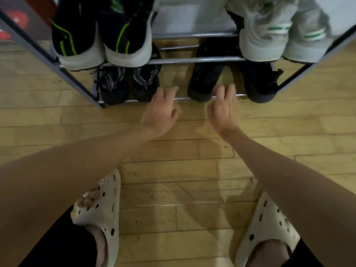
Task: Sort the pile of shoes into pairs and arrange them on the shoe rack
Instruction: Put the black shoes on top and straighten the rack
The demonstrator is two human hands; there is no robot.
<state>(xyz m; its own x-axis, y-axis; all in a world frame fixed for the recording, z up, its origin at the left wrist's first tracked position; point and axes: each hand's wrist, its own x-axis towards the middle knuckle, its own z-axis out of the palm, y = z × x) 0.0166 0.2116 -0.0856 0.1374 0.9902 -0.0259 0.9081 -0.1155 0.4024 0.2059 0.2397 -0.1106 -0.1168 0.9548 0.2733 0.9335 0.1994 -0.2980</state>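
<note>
Both hands reach toward the front lower rail (181,98) of the shoe rack (194,59), empty. Left hand (160,110): fingers loosely spread, tips at or just over the rail; contact cannot be told. Right hand (223,108): fingers relaxed and slightly bent, tips close against the toe of the dark shoe (204,81) just behind the rail; touching or just short, unclear. Neither hand grips anything.

Behind the rail, lower tier: a dark laced pair (128,83) to the left, and the dark shoe with its mate (262,81) to the right. Above the rail, upper tier: a black pair with green stripes (100,37) on the left, a pale pair with green bands (281,33) on the right. A gap runs down the middle of both tiers.

No loose shoes show on the wooden floor (173,170) in front of the rail. Judgement: sorting looks nearly or fully done; the step in hand seems to be final squaring of the lower right pair.

To do it well: press flat fingers on the toe cap, nudge gently so both toes line up with the rail, keep the soles seated across both bars so neither shoe tips through.

The person's own cream clogs (100,211) stand well in front of the rail.
</note>
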